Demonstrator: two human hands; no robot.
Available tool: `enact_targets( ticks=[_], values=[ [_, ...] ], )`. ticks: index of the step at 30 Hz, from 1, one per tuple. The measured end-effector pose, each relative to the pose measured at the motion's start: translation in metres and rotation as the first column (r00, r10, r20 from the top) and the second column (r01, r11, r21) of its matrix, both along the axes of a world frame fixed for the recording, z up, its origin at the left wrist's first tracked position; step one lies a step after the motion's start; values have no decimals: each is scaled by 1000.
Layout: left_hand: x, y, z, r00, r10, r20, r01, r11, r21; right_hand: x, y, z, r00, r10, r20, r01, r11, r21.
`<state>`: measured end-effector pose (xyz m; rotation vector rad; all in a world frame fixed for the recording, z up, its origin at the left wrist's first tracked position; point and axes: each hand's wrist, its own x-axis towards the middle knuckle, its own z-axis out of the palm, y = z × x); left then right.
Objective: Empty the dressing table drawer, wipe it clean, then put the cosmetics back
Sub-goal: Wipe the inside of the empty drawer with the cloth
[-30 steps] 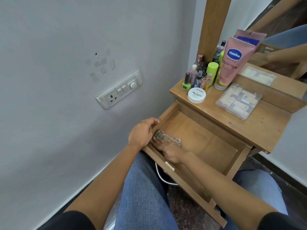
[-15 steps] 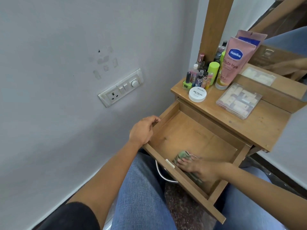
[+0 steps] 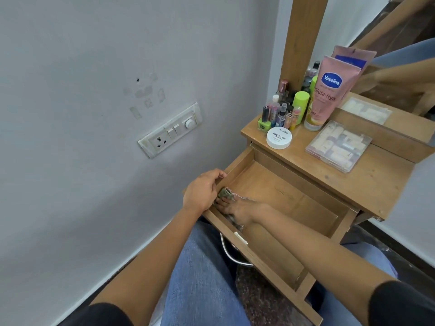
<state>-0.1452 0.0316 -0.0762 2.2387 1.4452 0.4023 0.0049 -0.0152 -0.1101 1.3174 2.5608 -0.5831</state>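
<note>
- Your knees, in blue jeans (image 3: 200, 274): nearest item, under the open drawer's front edge.
- Drawer (image 3: 294, 203): pulled fully out, bare wood inside, no cosmetics in it. Emptying looks done; wiping is the step in hand.
- Your right hand (image 3: 240, 209): palm down at the near-left corner of the drawer floor, fingers pressed flat on the cloth (image 3: 226, 193), pinning rather than clenching it.
- Your left hand (image 3: 202, 192): curled over the drawer's left wall, gripping it to steady the drawer; it touches the right fingertips.
- Next move, as a judgement: sweep the cloth toward the far and right parts of the floor, then set it aside and start refilling. The left hand can stay as a brace.
- Tabletop (image 3: 367, 184): just beyond the drawer, carrying the cosmetics awaiting return.
- White nail polish jar (image 3: 279, 137): close to the tabletop's front edge, easiest to knock into the drawer.
- Clear case (image 3: 339, 145): lying flat, right of the jar.
- Small bottles (image 3: 280, 111): tightly clustered upright at the back left; likely to topple if grabbed carelessly.
- Pink lotion tube (image 3: 329, 90): standing behind them, against the mirror.
- Wall socket (image 3: 170, 130): left, well apart.
</note>
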Motion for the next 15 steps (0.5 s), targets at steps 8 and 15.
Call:
enact_targets(
  ticks=[8, 15],
  values=[
    [-2, 2, -6, 1000, -4, -7, 4, 1000, 2, 23, -9, 2, 982, -32, -187, 36, 999, 17],
    [-2, 4, -8, 999, -6, -36, 6, 1000, 20, 96, 36, -7, 931, -310, -193, 315, 949, -2]
  ],
)
